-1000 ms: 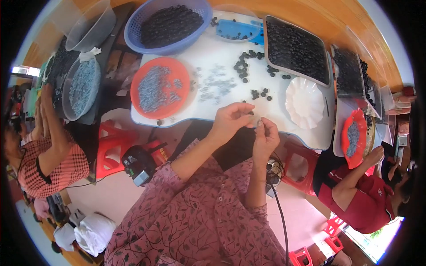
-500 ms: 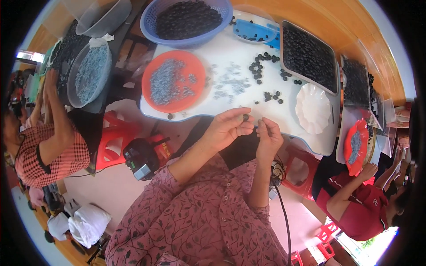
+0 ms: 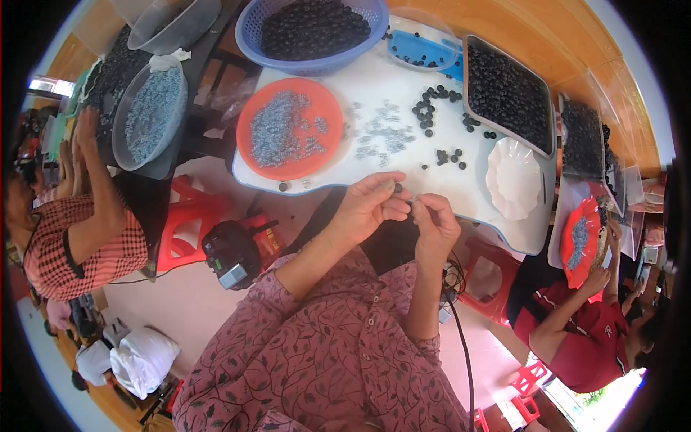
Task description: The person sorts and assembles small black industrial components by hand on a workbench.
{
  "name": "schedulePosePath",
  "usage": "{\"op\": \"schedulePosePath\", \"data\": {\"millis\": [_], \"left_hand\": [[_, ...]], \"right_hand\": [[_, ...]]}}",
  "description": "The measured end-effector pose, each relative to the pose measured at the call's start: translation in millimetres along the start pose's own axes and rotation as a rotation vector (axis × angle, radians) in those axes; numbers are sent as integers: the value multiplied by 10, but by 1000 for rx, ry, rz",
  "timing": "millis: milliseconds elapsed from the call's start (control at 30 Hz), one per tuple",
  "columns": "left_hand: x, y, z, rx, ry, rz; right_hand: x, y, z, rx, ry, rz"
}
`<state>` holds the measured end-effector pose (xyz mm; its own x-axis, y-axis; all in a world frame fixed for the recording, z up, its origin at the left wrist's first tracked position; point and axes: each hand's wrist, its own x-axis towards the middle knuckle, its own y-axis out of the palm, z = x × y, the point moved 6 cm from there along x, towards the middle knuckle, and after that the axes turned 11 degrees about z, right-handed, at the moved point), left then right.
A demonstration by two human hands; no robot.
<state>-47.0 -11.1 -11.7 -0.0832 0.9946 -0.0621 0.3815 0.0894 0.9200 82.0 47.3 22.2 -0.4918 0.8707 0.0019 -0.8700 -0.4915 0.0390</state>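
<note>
Left hand [image 3: 371, 209] pinches a small dark round bead [image 3: 398, 188]; right hand [image 3: 432, 219], fingertips closed, meets it above the near edge of the white bench [image 3: 403, 162], beside loose supplies.

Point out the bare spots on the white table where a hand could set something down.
Bare table lies between the white dish and the hands, left hand, right hand. The middle is crowded with loose black beads and small grey pieces beside the orange plate.
</note>
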Motion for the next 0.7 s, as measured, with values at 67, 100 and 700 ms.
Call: {"op": "schedulePosePath", "data": {"millis": [67,100,700], "left_hand": [[-3,-18,4,27,10,-43],[-2,-31,6,27,10,-43],[-27,-56,96,72,-38,-102]], "right_hand": [[4,46,21,53,-18,38],[3,46,17,53,-17,37],[6,114,58,41,-86,80]]}}
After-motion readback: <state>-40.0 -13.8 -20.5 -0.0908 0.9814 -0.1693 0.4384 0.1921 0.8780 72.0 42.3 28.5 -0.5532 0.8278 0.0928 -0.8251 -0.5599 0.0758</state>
